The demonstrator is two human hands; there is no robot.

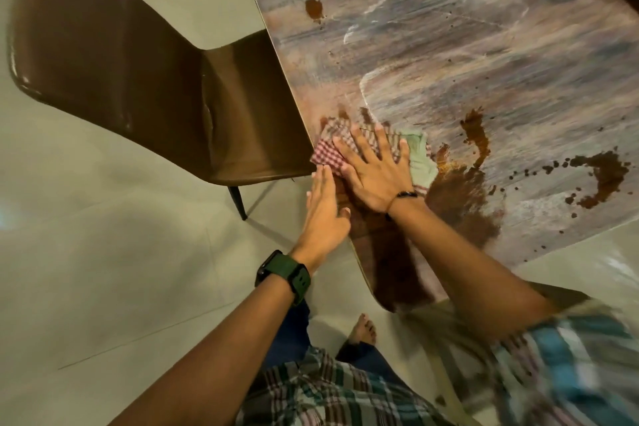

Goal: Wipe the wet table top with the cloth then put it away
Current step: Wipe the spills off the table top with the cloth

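A checked red-and-white cloth (326, 149) with a pale green part lies flat on the marbled table top (449, 55), close to its left edge. My right hand (373, 169) presses flat on the cloth with fingers spread. My left hand (323, 207) is held flat and edge-on against the table's rim, just below the cloth, with nothing in it. A large brown puddle (460, 204) spreads right of my right wrist and down toward the table's near corner. More brown splashes (601, 176) and drops dot the top at the right and farther back.
A brown chair (145, 79) stands pushed against the table's left edge, its seat next to the cloth. The floor (103, 270) is pale tile. My bare foot (361, 328) is below the table corner. A dark object sits at the upper right corner.
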